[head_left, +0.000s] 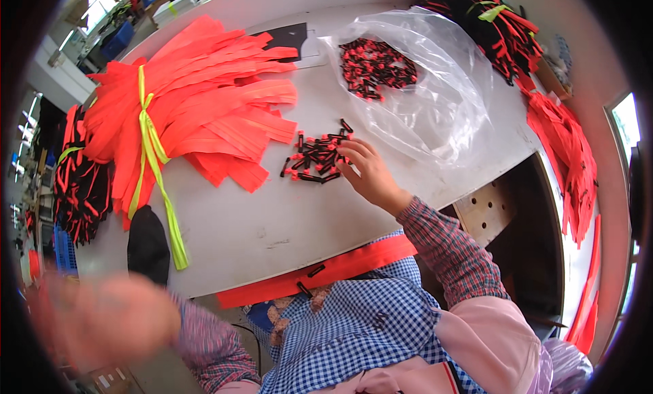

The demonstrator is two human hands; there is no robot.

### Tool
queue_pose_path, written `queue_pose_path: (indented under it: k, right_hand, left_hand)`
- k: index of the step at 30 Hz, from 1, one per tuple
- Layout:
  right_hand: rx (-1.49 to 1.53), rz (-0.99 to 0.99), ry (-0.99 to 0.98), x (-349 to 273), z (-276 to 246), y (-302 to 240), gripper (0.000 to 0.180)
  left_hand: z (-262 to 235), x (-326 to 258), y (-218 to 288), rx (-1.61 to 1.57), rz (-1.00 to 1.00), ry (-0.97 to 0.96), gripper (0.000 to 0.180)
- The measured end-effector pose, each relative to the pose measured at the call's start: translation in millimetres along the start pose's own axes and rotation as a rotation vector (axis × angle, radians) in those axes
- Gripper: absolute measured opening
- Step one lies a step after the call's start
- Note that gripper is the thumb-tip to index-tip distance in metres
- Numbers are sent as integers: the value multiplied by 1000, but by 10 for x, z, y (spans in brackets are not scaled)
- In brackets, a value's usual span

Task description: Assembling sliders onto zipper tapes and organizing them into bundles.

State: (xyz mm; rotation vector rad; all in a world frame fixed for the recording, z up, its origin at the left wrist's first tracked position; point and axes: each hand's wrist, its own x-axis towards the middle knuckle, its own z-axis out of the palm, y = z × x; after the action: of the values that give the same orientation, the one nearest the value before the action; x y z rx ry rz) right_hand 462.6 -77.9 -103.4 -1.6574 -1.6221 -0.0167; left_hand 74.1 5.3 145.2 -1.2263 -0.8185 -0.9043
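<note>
My right hand (371, 176) reaches over the table to the right edge of a small pile of black and red zipper pulls (314, 159). Its fingertips touch the pulls, with thumb and fingers a little apart. At the lower left, my left hand (115, 319) is raised and smeared by motion; its fingers cannot be made out. A red zipper tape (367, 256) lies across my lap along the table's front edge, with two black pulls (304, 289) on or beside it. A large bundle of red zipper tapes (204, 101), tied with a yellow-green strip (151, 139), rests on the left.
A clear plastic bag (442, 115) with many more pulls (377, 67) lies open on the white table (224, 237). Black-and-red bundles (85, 190) hang at the left edge and sit far right (483, 27). Red tapes (561, 156) drape over the right side, beside an open compartment (524, 224).
</note>
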Motion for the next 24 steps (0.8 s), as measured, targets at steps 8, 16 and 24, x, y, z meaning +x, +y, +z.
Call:
queue_pose_path:
  k: [8,16,24]
  right_hand:
    - [76,32,8,-395,-250,-427,20]
    - [99,47,-48,-591,-321,-628,15]
    - [744,522,-314,-228,-274,-1058,33]
  left_hand:
    - [1931,-1319,1955,-1046,-175,-995,42]
    - [2373,-1442,2238,-866,-1,-1254,55]
    - [1423,-1022,1633,-1361,-337,-956,34]
